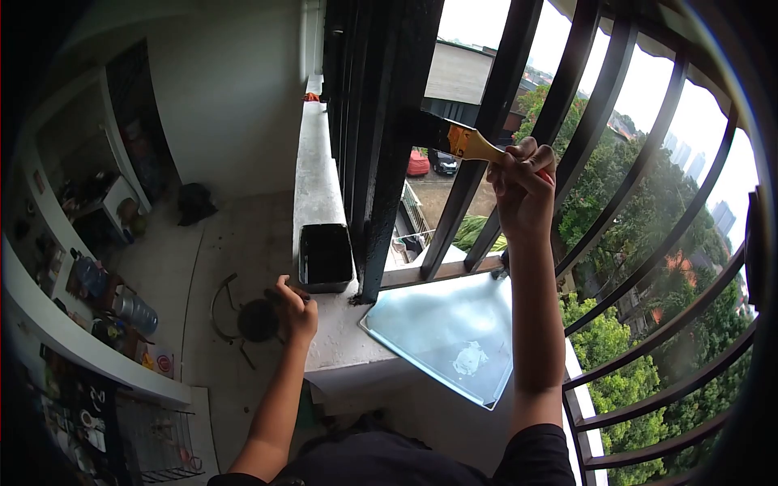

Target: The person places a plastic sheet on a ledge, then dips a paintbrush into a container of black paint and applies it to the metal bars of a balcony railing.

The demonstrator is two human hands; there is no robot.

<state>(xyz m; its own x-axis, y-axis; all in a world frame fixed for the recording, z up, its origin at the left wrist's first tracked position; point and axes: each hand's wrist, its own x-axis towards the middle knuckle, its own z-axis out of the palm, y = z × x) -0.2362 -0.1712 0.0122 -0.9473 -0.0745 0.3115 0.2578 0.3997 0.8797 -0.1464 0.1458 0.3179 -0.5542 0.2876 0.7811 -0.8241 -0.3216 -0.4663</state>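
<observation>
Here a paintbrush (pixel 472 146) is being gripped firmly in the right hand (pixel 521 188), bristles against the black bar (pixel 397 138); long, even strokes are judged best. The left hand (pixel 296 306) is being braced, curled, below the paint tray (pixel 326 257).

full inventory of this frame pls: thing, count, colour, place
brush: 1, yellow handle, dark bristles, raised against the bars, in the right hand
bars: many, black, curved grille along the ledge, upper centre to right
ledge: 1, grey-white, runs from centre up to the far wall
tray: 1, black inside, on the ledge by the left hand
sheet: 1, pale blue-white, lying at the foot of the bars
stool: 1, dark, on the floor below the ledge
cars: 2, one red, one dark, on the ground far below
trees: many, green, outside right
left hand: 1, resting at the ledge edge near the tray
right hand: 1, raised, gripping the brush
</observation>
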